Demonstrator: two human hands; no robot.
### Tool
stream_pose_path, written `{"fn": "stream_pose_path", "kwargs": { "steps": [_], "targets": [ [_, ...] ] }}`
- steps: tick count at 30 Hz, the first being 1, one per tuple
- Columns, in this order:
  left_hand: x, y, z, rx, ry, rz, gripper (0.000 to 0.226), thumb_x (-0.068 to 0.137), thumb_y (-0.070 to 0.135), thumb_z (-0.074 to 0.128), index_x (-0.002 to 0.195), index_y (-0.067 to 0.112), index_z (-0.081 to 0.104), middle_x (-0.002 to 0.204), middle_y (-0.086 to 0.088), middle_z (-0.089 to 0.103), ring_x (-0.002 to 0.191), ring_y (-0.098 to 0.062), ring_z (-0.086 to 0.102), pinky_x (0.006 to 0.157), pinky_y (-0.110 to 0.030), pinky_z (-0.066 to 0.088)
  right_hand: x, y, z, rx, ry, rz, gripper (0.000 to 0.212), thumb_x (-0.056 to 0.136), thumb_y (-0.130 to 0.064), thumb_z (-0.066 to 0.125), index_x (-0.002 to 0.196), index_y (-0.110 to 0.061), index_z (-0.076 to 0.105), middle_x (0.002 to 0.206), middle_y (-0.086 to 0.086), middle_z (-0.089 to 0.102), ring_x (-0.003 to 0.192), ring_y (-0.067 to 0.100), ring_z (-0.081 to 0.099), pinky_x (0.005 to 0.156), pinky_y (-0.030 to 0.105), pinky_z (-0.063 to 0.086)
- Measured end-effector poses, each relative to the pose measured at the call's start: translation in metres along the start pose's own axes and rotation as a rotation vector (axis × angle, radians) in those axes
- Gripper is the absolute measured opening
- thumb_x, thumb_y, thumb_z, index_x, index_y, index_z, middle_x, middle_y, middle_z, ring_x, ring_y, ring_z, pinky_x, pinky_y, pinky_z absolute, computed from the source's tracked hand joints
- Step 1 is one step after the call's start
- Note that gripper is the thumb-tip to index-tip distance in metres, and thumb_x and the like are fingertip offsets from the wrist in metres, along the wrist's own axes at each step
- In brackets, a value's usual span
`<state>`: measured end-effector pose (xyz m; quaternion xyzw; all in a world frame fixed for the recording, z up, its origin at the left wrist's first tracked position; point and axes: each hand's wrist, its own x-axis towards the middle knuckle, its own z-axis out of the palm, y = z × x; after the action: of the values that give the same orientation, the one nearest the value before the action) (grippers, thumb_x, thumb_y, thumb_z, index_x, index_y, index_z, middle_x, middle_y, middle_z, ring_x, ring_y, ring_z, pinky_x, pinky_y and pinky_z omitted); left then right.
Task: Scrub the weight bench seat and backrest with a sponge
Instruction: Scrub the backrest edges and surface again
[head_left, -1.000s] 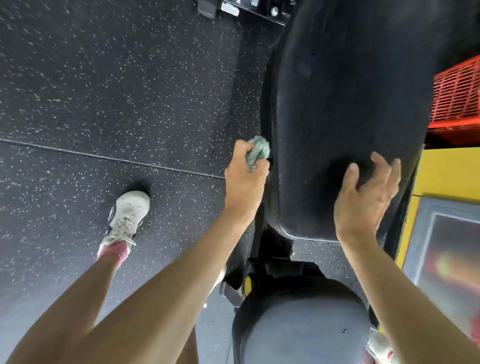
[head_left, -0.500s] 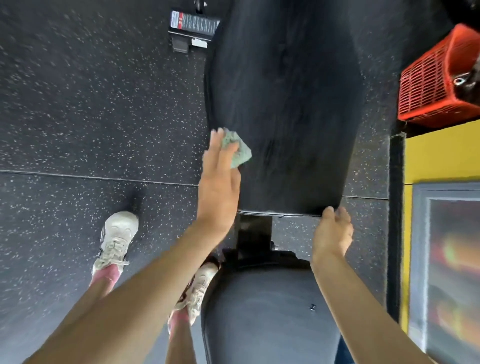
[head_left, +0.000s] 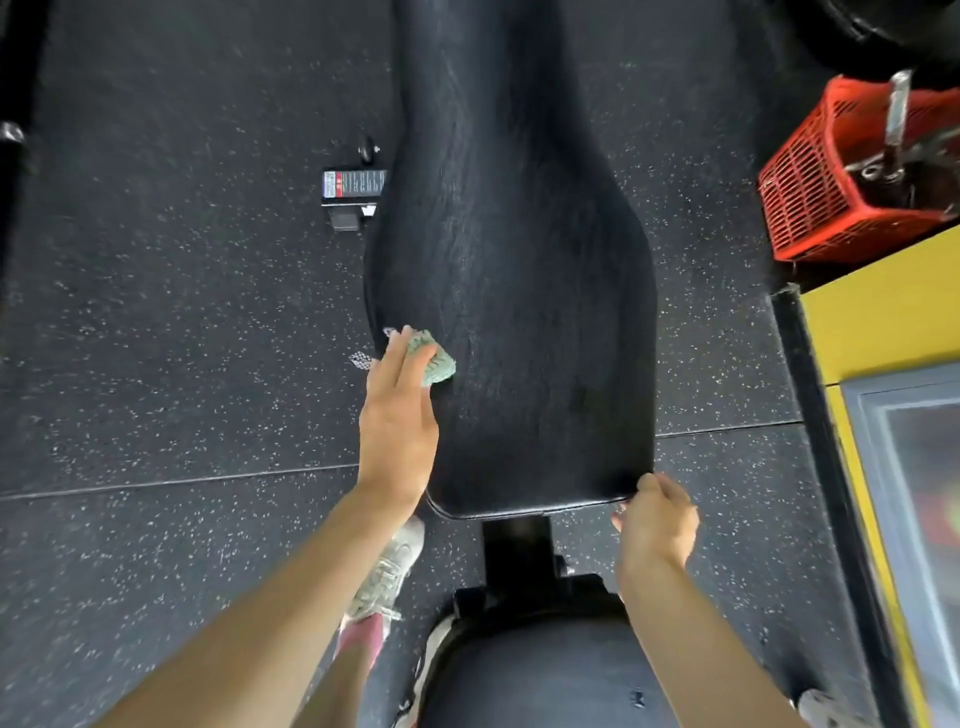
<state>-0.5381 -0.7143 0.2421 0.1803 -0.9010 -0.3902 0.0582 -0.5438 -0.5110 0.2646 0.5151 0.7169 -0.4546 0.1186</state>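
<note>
While the backrest (head_left: 519, 312) is clasped by the right hand (head_left: 657, 525) (near corner), the sponge (head_left: 439, 364) is pressed beneath the left hand (head_left: 400, 421). Its fingers (head_left: 397, 358) are straight.

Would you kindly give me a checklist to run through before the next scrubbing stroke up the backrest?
1. Green sponge under the left hand, flat fingers pressing it: ok.
2. Sponge touching the black padded backrest, by its left edge: ok.
3. Right hand gripping the backrest's near right corner to steady it: ok.
4. Backrest surface ahead of the sponge free of objects: ok.
5. Sponge wet enough: cannot tell.
6. Dark padded seat already scrubbed: cannot tell.
</note>
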Motion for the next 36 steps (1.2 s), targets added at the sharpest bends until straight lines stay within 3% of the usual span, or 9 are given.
{"fn": "stream_pose_path", "kwargs": {
  "steps": [2,8,11,16,22,25,28,33,36],
  "targets": [
    [-0.001,0.004,0.014,0.066,-0.042,0.061,0.048,0.082,-0.014,0.057,0.124,0.010,0.056,0.145,-0.008,0.042,0.133,-0.026,0.040,0.108,-0.041,0.038,0.001,-0.004,0.001,-0.020,0.008,0.009,0.032,0.093,-0.012,0.040,0.117,-0.007,0.062,0.098,0.012,0.064,0.093,0.033,0.059,0.087,0.047,0.050],
    [-0.024,0.024,0.019,0.113,-0.797,0.977,0.055,0.071,-0.015,0.068,0.118,0.012,0.057,0.141,-0.004,0.044,0.135,-0.017,0.036,0.111,-0.037,0.034,-0.007,-0.020,-0.004,-0.091,0.031,0.047,0.034,0.093,-0.010,0.040,0.062,-0.013,0.054,0.072,0.011,0.057,0.081,0.035,0.056,0.085,0.056,0.049],
    [0.048,0.029,-0.001,0.045,-0.426,0.610,0.041,0.080,-0.014,0.059,0.110,0.014,0.059,0.135,-0.001,0.048,0.132,-0.020,0.040,0.112,-0.027,0.025,0.000,-0.028,-0.006,-0.105,0.043,0.066,0.031,0.094,-0.012,0.041,0.078,0.001,0.063,0.078,0.015,0.060,0.078,0.033,0.054,0.079,0.048,0.047],
    [0.156,0.001,-0.012,0.143,0.074,-0.160,0.042,0.091,-0.009,0.044,0.131,0.004,0.048,0.147,-0.013,0.037,0.137,-0.031,0.032,0.107,-0.050,0.036,0.006,-0.037,0.004,-0.143,0.085,0.067,0.035,0.097,-0.015,0.037,0.106,0.006,0.063,0.106,0.024,0.062,0.086,0.030,0.049,0.079,0.042,0.041],
    [0.100,0.020,0.017,0.245,-0.519,0.778,0.066,0.059,-0.021,0.069,0.117,0.009,0.058,0.139,-0.005,0.040,0.129,-0.021,0.038,0.110,-0.036,0.031,0.005,-0.052,0.018,-0.137,0.119,0.102,0.042,0.102,-0.025,0.033,0.130,-0.002,0.054,0.131,0.024,0.054,0.120,0.044,0.047,0.099,0.047,0.036],
    [0.146,0.017,-0.004,0.264,-0.520,0.720,0.078,0.060,-0.021,0.069,0.128,0.013,0.052,0.142,-0.008,0.045,0.120,-0.027,0.053,0.098,-0.045,0.047,0.010,-0.057,0.021,-0.134,0.120,0.140,0.045,0.102,-0.028,0.032,0.130,0.000,0.054,0.132,0.025,0.053,0.120,0.044,0.047,0.101,0.048,0.035],
    [0.199,0.019,-0.013,0.426,-0.468,0.646,0.070,0.068,-0.018,0.067,0.131,0.009,0.053,0.144,-0.011,0.044,0.134,-0.030,0.040,0.109,-0.054,0.032,0.016,-0.056,0.023,-0.154,0.116,0.154,0.046,0.102,-0.029,0.031,0.129,0.001,0.054,0.130,0.026,0.053,0.118,0.045,0.048,0.101,0.050,0.036],
    [0.172,0.016,0.005,0.281,-0.549,0.420,0.062,0.093,0.030,0.056,0.146,0.012,0.031,0.155,-0.004,0.022,0.143,-0.017,0.019,0.117,-0.039,0.022,0.015,-0.054,0.023,-0.200,0.094,0.135,0.046,0.103,-0.030,0.029,0.124,0.002,0.055,0.125,0.027,0.055,0.114,0.044,0.049,0.097,0.047,0.036],
    [0.143,0.019,0.018,0.322,-0.519,0.508,0.072,0.080,0.019,0.074,0.142,0.010,0.038,0.149,-0.007,0.035,0.138,-0.020,0.033,0.111,-0.041,0.034,0.015,-0.054,0.024,-0.210,0.082,0.125,0.045,0.103,-0.029,0.028,0.124,0.000,0.055,0.124,0.025,0.057,0.113,0.042,0.050,0.094,0.045,0.037]
  ]
}}
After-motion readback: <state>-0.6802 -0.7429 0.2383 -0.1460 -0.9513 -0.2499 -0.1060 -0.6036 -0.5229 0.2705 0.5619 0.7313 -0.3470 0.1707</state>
